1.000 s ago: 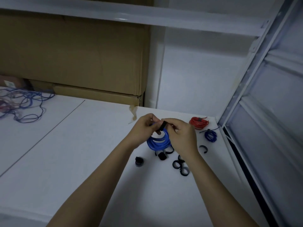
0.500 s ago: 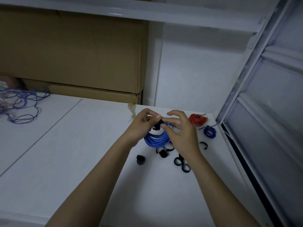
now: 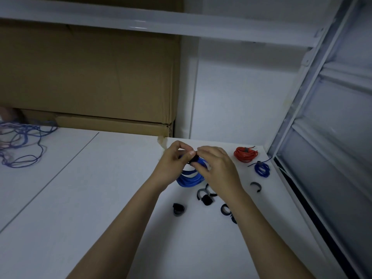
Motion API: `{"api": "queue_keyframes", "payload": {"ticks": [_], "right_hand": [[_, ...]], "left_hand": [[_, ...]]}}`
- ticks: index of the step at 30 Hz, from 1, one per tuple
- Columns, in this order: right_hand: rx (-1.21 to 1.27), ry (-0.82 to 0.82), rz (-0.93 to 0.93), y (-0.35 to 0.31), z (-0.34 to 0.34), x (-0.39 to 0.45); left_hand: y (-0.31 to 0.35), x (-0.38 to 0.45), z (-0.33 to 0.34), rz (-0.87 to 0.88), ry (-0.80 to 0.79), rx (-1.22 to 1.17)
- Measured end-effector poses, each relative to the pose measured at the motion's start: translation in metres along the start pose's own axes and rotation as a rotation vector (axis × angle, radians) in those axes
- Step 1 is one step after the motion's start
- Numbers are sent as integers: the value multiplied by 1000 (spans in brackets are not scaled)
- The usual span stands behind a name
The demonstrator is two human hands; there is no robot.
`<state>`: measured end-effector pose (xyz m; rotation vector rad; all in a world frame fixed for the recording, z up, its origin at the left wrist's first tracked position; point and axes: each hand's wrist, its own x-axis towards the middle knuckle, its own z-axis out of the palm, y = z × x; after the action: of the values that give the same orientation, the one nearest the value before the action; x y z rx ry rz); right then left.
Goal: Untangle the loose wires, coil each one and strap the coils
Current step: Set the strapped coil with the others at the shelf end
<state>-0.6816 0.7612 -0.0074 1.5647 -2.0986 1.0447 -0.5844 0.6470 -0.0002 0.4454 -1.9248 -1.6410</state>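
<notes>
Blue coiled wire [image 3: 189, 178] above white worktop [image 3: 80, 198] | I see left hand [image 3: 173, 166] and right hand [image 3: 217, 170] pinching its black strap [image 3: 194, 159]

Matt brown cardboard box [image 3: 86, 77], glossy white metal shelf [image 3: 141, 25], smooth white table [image 3: 80, 198].

On the counter [image 3: 80, 198], the tangled wires [image 3: 18, 141] lie at the far left edge, before the cardboard boxes [image 3: 90, 77] that stand at the back under a shelf [image 3: 141, 23]. Two strapped coils [image 3: 245, 154] lie at the far right corner, one before the other. Loose straps [image 3: 178, 209] lie scattered near the middle, below and right of a coil [image 3: 190, 178] held between both hands [image 3: 217, 168].
</notes>
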Motion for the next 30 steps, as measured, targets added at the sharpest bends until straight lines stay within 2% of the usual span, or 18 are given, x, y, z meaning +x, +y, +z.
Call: {"api": "queue_keyframes", "payload": {"ticks": [3,7,11,15,19,24,30], "right_hand": [[-126,72,-60,-4,14,-1],[-53,41,4,4,21,6],[65,22,12,11,26,4],[119,54,27,19,24,12],[172,-1,56,32,15,27],[445,-29,169,49,17,34],[577,-37,248,61,21,40]], "left_hand": [[-1,3,-2,-47,-13,-105],[-5,6,-5,-28,-23,-211],[-5,21,-14,-41,80,-88],[-5,42,-16,-115,-63,216],[-5,58,-19,-168,-144,155],[-17,80,-14,-124,-127,88],[-33,89,0,1,-105,49]]}}
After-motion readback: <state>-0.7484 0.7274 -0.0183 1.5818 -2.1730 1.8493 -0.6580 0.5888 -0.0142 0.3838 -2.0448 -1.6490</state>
